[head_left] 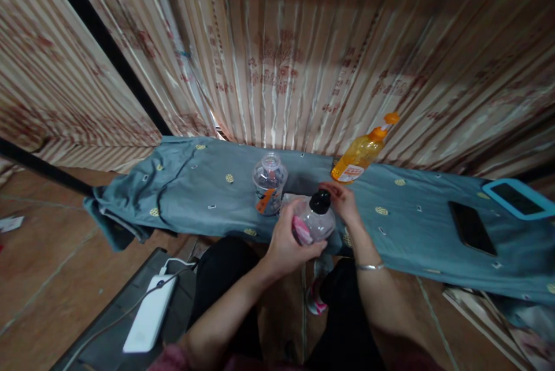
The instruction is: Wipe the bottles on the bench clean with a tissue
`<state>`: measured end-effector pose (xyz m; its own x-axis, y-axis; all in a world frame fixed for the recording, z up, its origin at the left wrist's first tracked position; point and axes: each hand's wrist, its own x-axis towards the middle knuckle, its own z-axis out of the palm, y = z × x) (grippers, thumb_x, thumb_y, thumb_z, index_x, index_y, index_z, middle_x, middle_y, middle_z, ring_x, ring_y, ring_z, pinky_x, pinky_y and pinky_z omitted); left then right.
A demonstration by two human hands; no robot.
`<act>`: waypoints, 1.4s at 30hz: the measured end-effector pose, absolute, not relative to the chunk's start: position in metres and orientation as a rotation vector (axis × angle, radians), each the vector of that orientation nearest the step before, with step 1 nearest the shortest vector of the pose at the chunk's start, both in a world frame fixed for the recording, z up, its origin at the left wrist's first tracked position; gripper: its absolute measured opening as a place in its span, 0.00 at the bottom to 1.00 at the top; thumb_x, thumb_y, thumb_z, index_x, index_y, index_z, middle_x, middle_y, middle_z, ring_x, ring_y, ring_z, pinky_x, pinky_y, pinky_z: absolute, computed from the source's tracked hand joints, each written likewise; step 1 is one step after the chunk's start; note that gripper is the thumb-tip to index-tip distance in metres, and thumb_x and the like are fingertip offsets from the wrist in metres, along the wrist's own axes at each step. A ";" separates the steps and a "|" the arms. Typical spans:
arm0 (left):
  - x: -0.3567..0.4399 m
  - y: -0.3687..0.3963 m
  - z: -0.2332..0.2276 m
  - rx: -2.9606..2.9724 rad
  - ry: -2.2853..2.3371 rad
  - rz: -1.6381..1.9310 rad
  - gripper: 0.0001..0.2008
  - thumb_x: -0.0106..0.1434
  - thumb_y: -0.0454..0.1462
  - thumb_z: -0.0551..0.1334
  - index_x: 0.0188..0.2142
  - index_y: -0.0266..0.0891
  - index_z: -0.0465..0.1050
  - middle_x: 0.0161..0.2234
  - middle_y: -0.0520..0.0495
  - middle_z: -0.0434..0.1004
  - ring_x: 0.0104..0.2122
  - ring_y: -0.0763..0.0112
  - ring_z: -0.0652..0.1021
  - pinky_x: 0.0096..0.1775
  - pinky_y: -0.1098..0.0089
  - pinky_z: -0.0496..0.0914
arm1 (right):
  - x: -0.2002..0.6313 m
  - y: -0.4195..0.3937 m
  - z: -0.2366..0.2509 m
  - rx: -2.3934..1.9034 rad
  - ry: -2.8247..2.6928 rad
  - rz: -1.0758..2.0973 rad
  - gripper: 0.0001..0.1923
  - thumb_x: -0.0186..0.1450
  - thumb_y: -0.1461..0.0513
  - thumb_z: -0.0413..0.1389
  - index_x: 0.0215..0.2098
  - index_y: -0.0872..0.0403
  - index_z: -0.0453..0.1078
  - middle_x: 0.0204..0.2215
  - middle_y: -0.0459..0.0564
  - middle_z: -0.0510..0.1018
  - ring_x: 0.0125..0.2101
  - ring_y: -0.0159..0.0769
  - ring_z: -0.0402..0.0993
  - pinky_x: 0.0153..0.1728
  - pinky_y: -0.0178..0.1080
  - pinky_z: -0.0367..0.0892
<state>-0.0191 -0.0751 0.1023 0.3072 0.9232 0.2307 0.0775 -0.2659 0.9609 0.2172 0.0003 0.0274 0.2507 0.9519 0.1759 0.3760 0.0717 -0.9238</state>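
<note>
A rounded clear bottle with a pink-and-white label is wrapped by my left hand, held low at the near edge of the cloth. Its black cap points up. Just behind and right of that cap, my right hand has its fingers curled together; whether they grip part of the cap or something small is hidden. A clear, open-necked plastic bottle with an orange-and-black print stands to the left. An orange-yellow pump bottle with a white label stands behind my right hand.
Blue-green cloth covers the long narrow surface. On the right lie a black phone and a blue-framed tablet. A white power bank with a cable rests on a dark surface at lower left. Striped curtains hang behind.
</note>
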 end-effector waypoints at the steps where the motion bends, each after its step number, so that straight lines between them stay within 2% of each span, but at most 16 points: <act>1: -0.007 -0.063 0.104 1.610 0.912 1.086 0.39 0.50 0.38 0.76 0.61 0.40 0.67 0.58 0.39 0.77 0.59 0.49 0.77 0.64 0.52 0.70 | 0.217 0.000 0.034 -1.416 -1.246 0.734 0.24 0.74 0.42 0.56 0.45 0.55 0.75 0.39 0.49 0.82 0.37 0.38 0.81 0.43 0.47 0.78; 5: 0.031 -0.017 0.099 1.602 0.938 1.102 0.39 0.50 0.36 0.76 0.60 0.41 0.66 0.58 0.39 0.77 0.58 0.52 0.78 0.63 0.52 0.70 | 0.219 -0.011 0.070 -1.115 -1.086 0.787 0.37 0.71 0.32 0.47 0.48 0.54 0.75 0.45 0.54 0.83 0.44 0.42 0.83 0.50 0.52 0.77; 6: 0.037 -0.009 0.096 1.603 0.966 1.097 0.39 0.50 0.36 0.76 0.60 0.41 0.66 0.58 0.39 0.77 0.58 0.51 0.77 0.63 0.51 0.70 | 0.218 -0.015 0.079 -1.061 -1.077 0.786 0.38 0.70 0.31 0.49 0.51 0.54 0.75 0.47 0.55 0.83 0.46 0.44 0.82 0.52 0.54 0.76; 9: 0.045 0.002 0.085 1.638 1.021 1.086 0.39 0.50 0.36 0.76 0.60 0.41 0.66 0.59 0.39 0.76 0.60 0.50 0.76 0.63 0.50 0.70 | 0.213 -0.021 0.099 -0.995 -1.077 0.736 0.35 0.63 0.36 0.65 0.55 0.52 0.74 0.51 0.55 0.83 0.51 0.47 0.81 0.56 0.55 0.74; 12: 0.047 0.003 0.076 1.672 1.016 1.102 0.38 0.48 0.36 0.77 0.58 0.42 0.68 0.58 0.41 0.77 0.60 0.50 0.76 0.63 0.52 0.69 | 0.203 -0.016 0.104 -1.026 -1.087 0.671 0.28 0.60 0.45 0.72 0.48 0.53 0.76 0.48 0.53 0.83 0.49 0.45 0.80 0.56 0.54 0.73; 16: 0.048 0.001 0.068 1.675 1.050 1.101 0.38 0.48 0.35 0.77 0.58 0.42 0.68 0.57 0.39 0.77 0.60 0.49 0.76 0.64 0.50 0.68 | 0.193 -0.006 0.097 -1.073 -1.113 0.647 0.19 0.62 0.50 0.72 0.39 0.54 0.75 0.42 0.49 0.83 0.42 0.41 0.81 0.49 0.50 0.77; 22: 0.047 0.006 0.066 1.645 1.030 1.052 0.36 0.46 0.32 0.77 0.54 0.43 0.70 0.53 0.42 0.79 0.56 0.50 0.78 0.60 0.50 0.72 | 0.192 -0.004 0.090 -1.099 -1.165 0.630 0.18 0.65 0.49 0.70 0.39 0.54 0.76 0.36 0.46 0.82 0.37 0.37 0.80 0.42 0.45 0.78; 29: 0.037 0.008 0.068 1.639 0.972 1.018 0.36 0.47 0.32 0.76 0.56 0.43 0.70 0.53 0.43 0.80 0.55 0.50 0.79 0.59 0.48 0.73 | 0.194 -0.012 0.098 -1.088 -1.240 0.732 0.21 0.65 0.46 0.69 0.43 0.54 0.79 0.41 0.50 0.85 0.42 0.40 0.82 0.48 0.48 0.78; 32: 0.036 0.007 0.064 1.653 0.967 1.002 0.38 0.47 0.32 0.76 0.58 0.42 0.70 0.54 0.42 0.81 0.55 0.50 0.80 0.59 0.48 0.73 | 0.196 -0.015 0.099 -1.053 -1.231 0.796 0.26 0.66 0.44 0.68 0.51 0.53 0.78 0.46 0.53 0.85 0.46 0.44 0.83 0.50 0.51 0.78; 34: 0.036 0.007 0.062 1.659 0.972 0.989 0.39 0.47 0.33 0.76 0.59 0.42 0.69 0.54 0.42 0.80 0.54 0.50 0.80 0.59 0.48 0.73 | 0.195 -0.015 0.097 -1.028 -1.205 0.802 0.30 0.62 0.44 0.70 0.54 0.51 0.76 0.50 0.54 0.84 0.51 0.47 0.82 0.53 0.53 0.76; 38: 0.037 0.006 0.060 1.668 0.965 0.983 0.40 0.47 0.32 0.76 0.60 0.44 0.69 0.56 0.42 0.80 0.55 0.50 0.79 0.60 0.47 0.73 | 0.199 -0.008 0.086 -1.032 -1.159 0.749 0.29 0.55 0.51 0.77 0.49 0.52 0.75 0.52 0.53 0.82 0.56 0.50 0.78 0.60 0.57 0.70; 42: 0.035 0.007 0.061 1.673 0.970 1.001 0.39 0.46 0.33 0.76 0.59 0.44 0.70 0.56 0.42 0.79 0.56 0.50 0.79 0.61 0.48 0.72 | 0.221 -0.008 0.076 -1.033 -1.118 0.770 0.27 0.58 0.51 0.75 0.50 0.52 0.75 0.51 0.53 0.82 0.54 0.49 0.79 0.59 0.58 0.72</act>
